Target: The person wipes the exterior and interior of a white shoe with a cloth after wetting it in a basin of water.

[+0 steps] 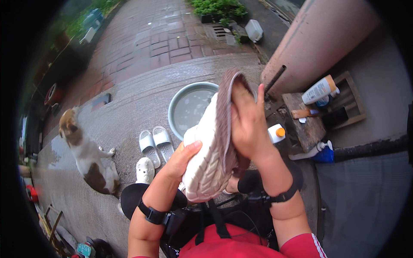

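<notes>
A chunky piece of footwear with a thick white moulded body and brown fabric along its right side is held up in front of me. My left hand grips its white left side, thumb on top. My right hand is against the brown fabric, its fingers partly hidden in the opening and one finger pointing up. Whether it grips the fabric cannot be told. Behind the footwear, partly covered by it, a pale green basin holds cloudy water.
Grey-white slippers lie left of the basin. A brown-and-white dog sits further left. At right, a wooden stool bears a bottle and a brush. A white bottle with an orange cap stands near my right forearm, below a pink pillar.
</notes>
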A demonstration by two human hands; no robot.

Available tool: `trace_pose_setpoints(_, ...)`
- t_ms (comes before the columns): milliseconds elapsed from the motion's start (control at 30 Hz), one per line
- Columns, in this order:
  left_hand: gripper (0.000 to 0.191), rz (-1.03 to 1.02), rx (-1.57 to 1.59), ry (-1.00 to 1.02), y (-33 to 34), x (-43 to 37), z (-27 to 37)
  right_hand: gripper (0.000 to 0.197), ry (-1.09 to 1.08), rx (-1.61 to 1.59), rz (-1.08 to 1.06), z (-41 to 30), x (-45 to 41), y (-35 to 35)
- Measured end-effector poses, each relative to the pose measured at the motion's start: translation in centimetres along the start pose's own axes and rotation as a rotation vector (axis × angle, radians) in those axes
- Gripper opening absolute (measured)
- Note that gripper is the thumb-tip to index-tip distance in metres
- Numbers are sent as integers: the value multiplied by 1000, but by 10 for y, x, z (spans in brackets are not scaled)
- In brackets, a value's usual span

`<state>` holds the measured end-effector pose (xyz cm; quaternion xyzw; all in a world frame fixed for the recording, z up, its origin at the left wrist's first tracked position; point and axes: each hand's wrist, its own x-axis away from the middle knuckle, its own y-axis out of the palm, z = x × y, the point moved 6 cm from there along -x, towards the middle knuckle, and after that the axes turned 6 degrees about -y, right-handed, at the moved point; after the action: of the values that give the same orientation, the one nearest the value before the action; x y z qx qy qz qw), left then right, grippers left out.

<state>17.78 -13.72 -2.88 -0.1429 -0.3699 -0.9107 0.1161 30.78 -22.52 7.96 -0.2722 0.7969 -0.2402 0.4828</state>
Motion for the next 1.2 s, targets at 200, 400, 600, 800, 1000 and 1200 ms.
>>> trace_pose_setpoints(200, 64, -107, 247, -91, 17, 6, -4, 44, 286, -381, -15, 28, -3, -3)
trace_pose_setpoints(400, 51, -273, 601, 120, -20, -12, 18, 56, -79, -173, -175, -60, 13, 32)
trace_pose_setpoints(600, 58, -305, 648, 175, -5, 4, 25, 49, -189, -193, -224, -90, 22, 17)
trace_pose_setpoints(800, 64, -180, 457, 65, 4, 11, 10, 52, -26, 25, -92, -37, 12, -12)
trace_pose_setpoints(1000, 67, -193, 525, -100, 27, 19, 1, 55, 381, -331, 15, 30, 0, -31)
trace_pose_setpoints(1200, 50, -145, 680, -92, 28, 40, 13, 63, 238, -281, 6, 2, 4, -26)
